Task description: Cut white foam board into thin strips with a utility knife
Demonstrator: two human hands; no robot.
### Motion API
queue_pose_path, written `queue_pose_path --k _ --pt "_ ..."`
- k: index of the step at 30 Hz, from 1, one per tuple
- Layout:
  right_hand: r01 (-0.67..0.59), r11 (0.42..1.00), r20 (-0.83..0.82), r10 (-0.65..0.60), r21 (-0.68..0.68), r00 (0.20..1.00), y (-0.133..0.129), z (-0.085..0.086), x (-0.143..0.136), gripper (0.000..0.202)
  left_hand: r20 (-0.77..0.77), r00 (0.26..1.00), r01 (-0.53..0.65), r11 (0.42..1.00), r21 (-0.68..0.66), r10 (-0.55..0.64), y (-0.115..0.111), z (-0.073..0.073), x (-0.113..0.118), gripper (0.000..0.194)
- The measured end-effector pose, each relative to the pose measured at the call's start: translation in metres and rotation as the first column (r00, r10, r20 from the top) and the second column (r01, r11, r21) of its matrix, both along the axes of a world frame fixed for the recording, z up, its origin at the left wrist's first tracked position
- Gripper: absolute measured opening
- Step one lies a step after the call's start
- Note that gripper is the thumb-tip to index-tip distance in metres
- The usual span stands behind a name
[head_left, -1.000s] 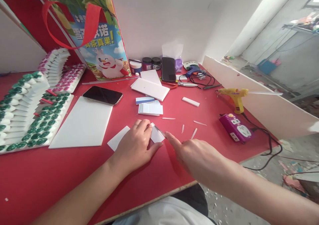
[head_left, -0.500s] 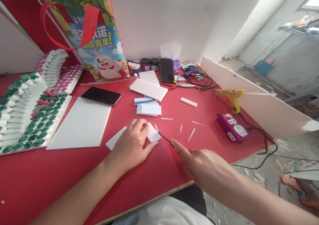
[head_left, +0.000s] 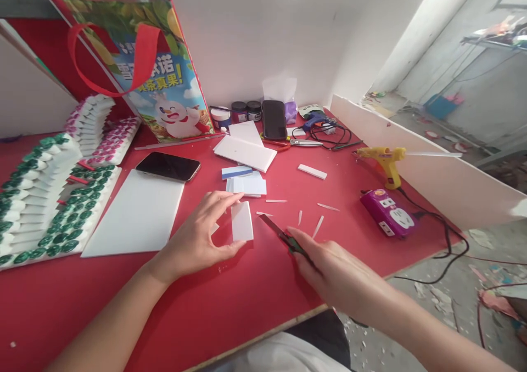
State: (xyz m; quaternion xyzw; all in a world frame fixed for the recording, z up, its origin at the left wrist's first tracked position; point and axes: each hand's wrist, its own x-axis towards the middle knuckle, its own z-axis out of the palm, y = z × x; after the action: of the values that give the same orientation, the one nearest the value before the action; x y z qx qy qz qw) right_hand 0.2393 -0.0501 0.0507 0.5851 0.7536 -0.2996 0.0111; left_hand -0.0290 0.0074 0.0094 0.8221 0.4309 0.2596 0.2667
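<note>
Between thumb and fingertips, my left hand [head_left: 201, 235] grips a small white board piece [head_left: 242, 221] by its top and bottom ends, tilted just over the red table. Part of another white scrap shows behind the fingers. My right hand [head_left: 325, 262] is closed around the dark green handle of a utility knife [head_left: 284, 236], its blade pointing up and left, apart from the piece. Thin white offcuts [head_left: 318, 226] lie scattered beyond the blade. A stack of small white and pale blue cards [head_left: 249, 184] sits just past my left fingertips.
At left lie a large white sheet [head_left: 132, 218], a phone [head_left: 168, 167] and a green-and-white model [head_left: 61, 224]. A gift bag [head_left: 173, 86] stands behind. On the right are a yellow glue gun [head_left: 385, 163], a purple power socket [head_left: 389, 213] and cables near the table's edge.
The knife has moved away from the white piece, and another thin strip lies loose. My left hand has gone from pressing the piece flat to holding it by its ends.
</note>
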Motion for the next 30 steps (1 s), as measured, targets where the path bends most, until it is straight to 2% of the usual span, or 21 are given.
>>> queue_pose_path --k 2,4,7,10,13,16,17,19,21,23,25,27,30 --pt "0.070 0.997 0.011 -0.070 0.021 0.997 0.003 -0.002 0.005 0.050 -0.053 0.998 0.023 0.999 0.038 -0.021 -0.001 -0.001 0.001 0.069" --pt "0.201 0.977 0.005 -0.202 0.066 0.979 0.004 -0.003 0.015 0.049 -0.084 0.996 0.035 0.999 0.028 -0.033 -0.001 -0.002 0.003 0.071" --pt "0.333 0.943 -0.187 -0.330 -0.016 0.925 0.005 -0.001 0.019 0.036 -0.073 0.997 0.039 0.999 0.005 -0.039 -0.001 -0.003 0.004 0.073" --pt "0.382 0.903 -0.468 -0.428 -0.195 0.773 0.013 0.000 0.001 0.030 0.001 0.998 0.056 0.998 0.013 -0.056 -0.004 0.000 0.006 0.072" --pt "0.357 0.859 -0.620 -0.512 -0.368 0.594 0.032 -0.001 -0.027 0.038 0.080 0.992 0.098 0.995 -0.006 -0.097 -0.009 0.005 0.009 0.072" --pt "0.303 0.848 -0.715 -0.530 -0.436 0.456 0.056 -0.007 -0.044 0.042 0.143 0.981 0.138 0.989 -0.057 -0.129 -0.011 0.006 0.011 0.069" --pt "0.278 0.844 -0.725 -0.536 -0.458 0.433 0.063 -0.009 -0.047 0.040 0.177 0.978 0.127 0.988 -0.092 -0.109 -0.011 0.006 0.011 0.069" --pt "0.235 0.834 -0.742 -0.552 -0.500 0.380 0.074 -0.014 -0.050 0.036 0.296 0.955 0.053 0.980 -0.193 0.007 -0.007 0.003 0.011 0.071" --pt "0.212 0.820 -0.767 -0.572 -0.532 0.289 0.083 -0.017 -0.053 0.033 0.448 0.877 -0.015 0.942 -0.336 0.173 -0.002 0.002 0.009 0.070" --pt "0.189 0.813 -0.790 -0.581 -0.551 0.194 0.089 -0.017 -0.057 0.033 0.536 0.792 -0.009 0.884 -0.466 0.291 0.003 0.003 0.007 0.058" --pt "0.143 0.811 -0.787 -0.584 -0.567 0.198 0.093 -0.015 -0.063 0.033 0.552 0.746 -0.033 0.849 -0.527 0.372 0.008 0.005 0.003 0.042" --pt "0.092 0.819 -0.774 -0.567 -0.567 0.281 0.097 -0.012 -0.068 0.034 0.539 0.732 -0.087 0.842 -0.532 0.416 0.012 0.006 -0.001 0.033" --pt "0.090 0.862 -0.786 -0.494 -0.499 0.373 0.102 -0.010 -0.075 0.032 0.509 0.763 -0.091 0.846 -0.526 0.399 0.016 0.006 -0.009 0.034"
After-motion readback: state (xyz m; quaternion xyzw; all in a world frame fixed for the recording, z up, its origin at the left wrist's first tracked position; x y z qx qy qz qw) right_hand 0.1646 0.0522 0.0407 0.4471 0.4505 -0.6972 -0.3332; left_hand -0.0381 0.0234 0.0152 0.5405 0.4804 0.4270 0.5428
